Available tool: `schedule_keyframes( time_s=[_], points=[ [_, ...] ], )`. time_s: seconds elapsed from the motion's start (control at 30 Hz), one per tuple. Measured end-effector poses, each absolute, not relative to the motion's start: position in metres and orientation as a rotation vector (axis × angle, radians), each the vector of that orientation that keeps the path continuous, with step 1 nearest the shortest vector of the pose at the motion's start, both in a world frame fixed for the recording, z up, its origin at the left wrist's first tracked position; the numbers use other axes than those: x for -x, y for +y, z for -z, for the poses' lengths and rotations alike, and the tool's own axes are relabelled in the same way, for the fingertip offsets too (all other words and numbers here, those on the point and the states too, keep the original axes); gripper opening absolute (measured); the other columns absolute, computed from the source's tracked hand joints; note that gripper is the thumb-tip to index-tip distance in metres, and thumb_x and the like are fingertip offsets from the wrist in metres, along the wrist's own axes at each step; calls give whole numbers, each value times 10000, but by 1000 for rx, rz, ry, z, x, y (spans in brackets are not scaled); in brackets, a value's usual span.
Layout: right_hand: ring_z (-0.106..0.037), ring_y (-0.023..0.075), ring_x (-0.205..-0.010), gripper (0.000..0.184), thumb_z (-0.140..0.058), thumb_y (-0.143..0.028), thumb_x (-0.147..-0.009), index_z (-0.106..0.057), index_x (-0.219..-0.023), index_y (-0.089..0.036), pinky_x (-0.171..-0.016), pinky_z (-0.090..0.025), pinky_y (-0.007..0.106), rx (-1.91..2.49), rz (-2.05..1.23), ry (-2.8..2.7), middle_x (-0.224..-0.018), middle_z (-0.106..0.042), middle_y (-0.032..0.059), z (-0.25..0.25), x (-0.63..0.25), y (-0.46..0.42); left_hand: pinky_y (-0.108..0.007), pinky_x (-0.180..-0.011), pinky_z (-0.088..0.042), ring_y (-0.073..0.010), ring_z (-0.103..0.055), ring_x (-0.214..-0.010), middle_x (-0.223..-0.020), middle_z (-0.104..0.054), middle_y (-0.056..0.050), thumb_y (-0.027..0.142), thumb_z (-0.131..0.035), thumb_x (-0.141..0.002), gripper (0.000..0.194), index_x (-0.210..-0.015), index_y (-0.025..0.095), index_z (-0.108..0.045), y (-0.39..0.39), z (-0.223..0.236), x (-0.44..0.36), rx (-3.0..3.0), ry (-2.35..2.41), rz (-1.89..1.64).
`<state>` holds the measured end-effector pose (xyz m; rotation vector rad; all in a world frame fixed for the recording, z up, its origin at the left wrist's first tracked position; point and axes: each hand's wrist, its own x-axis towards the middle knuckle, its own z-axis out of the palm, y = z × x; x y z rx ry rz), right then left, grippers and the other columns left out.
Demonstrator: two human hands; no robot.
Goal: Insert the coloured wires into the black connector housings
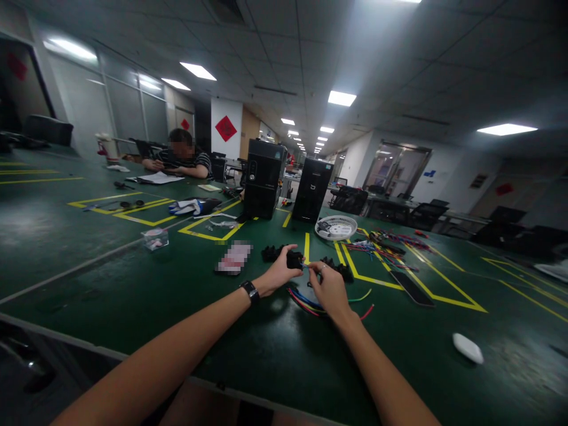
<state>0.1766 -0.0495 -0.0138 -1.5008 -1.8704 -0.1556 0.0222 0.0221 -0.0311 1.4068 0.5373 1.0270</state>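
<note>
Above the green table, my left hand grips a small black part, its thumb and fingers around it. Close against that part, my right hand pinches a thin piece that looks like a blue wire; its far end is hidden. Below the right hand lie several loose wires in red, blue, yellow and green, partly covered by the hand. More black parts lie on both sides: one group beyond the left hand, another beyond the right.
Two black computer towers stand across the table. A white basket and a heap of coloured wires are at right, with a dark flat slab and white object nearer. A phone-like item lies left. Another person sits opposite.
</note>
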Motion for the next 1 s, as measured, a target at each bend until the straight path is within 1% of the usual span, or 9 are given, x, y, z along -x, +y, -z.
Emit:
schedule_keyframes(
  time_s=[0.27, 0.43, 0.57, 0.67, 0.73, 0.83, 0.93, 1.0],
  points=[
    [-655, 192, -879, 240, -437, -236, -902, -634, -1018, -165, -811, -461, 269, 1478, 168, -1856, -972, -703, 77, 15, -177, -50, -390, -938, -460, -180, -600, -994, -1128, -584, -90, 83, -682, -665, 738, -1312, 230, -359, 25, 34, -22, -1398, 585, -1033],
    [-656, 190, -890, 251, -434, -238, -903, -639, -1029, -167, -829, -464, 278, 1481, 184, -1904, -975, -707, 80, 16, -175, -51, -365, -887, -502, -161, -589, -968, -1121, -561, -84, 105, -600, -724, 550, -1235, 219, -430, 22, 33, -27, -1264, 562, -1013],
    [-657, 192, -886, 253, -436, -237, -903, -649, -1021, -169, -833, -467, 286, 1493, 198, -1939, -961, -709, 81, 15, -174, -52, -339, -838, -530, -174, -566, -1013, -1188, -529, -100, 226, -563, -808, 393, -1187, 209, -460, 20, 31, -27, -1296, 582, -1036],
    [-654, 192, -903, 248, -442, -240, -906, -657, -1013, -178, -841, -465, 288, 1491, 176, -2003, -984, -707, 77, 15, -173, -53, -305, -764, -546, -186, -572, -997, -1208, -530, -116, 306, -530, -845, 346, -1166, 185, -485, 21, 32, -24, -1484, 641, -1091],
    [-651, 190, -910, 238, -453, -242, -905, -659, -1006, -179, -842, -464, 285, 1475, 158, -2044, -990, -706, 73, 15, -172, -54, -281, -704, -546, -183, -594, -946, -1182, -554, -119, 306, -526, -844, 361, -1178, 175, -480, 23, 33, -21, -1622, 685, -1135],
    [-650, 186, -908, 229, -470, -245, -899, -658, -1010, -177, -841, -463, 282, 1453, 146, -2081, -981, -708, 68, 15, -170, -54, -253, -628, -532, -156, -629, -803, -1098, -608, -97, 281, -529, -833, 417, -1229, 189, -438, 26, 35, -19, -1758, 732, -1190],
    [-645, 187, -937, 246, -467, -254, -903, -654, -1043, -178, -859, -452, 283, 1445, 156, -2090, -1012, -705, 73, 13, -168, -54, -234, -587, -514, -120, -622, -656, -1018, -638, -68, 271, -525, -832, 443, -1256, 207, -411, 27, 35, -18, -1799, 758, -1231],
    [-649, 187, -909, 256, -465, -263, -908, -648, -1065, -176, -837, -449, 276, 1455, 172, -2071, -996, -708, 73, 12, -166, -55, -228, -577, -506, -109, -608, -608, -981, -643, -59, 277, -524, -836, 430, -1247, 207, -415, 27, 34, -18, -1796, 761, -1245]
  ],
)
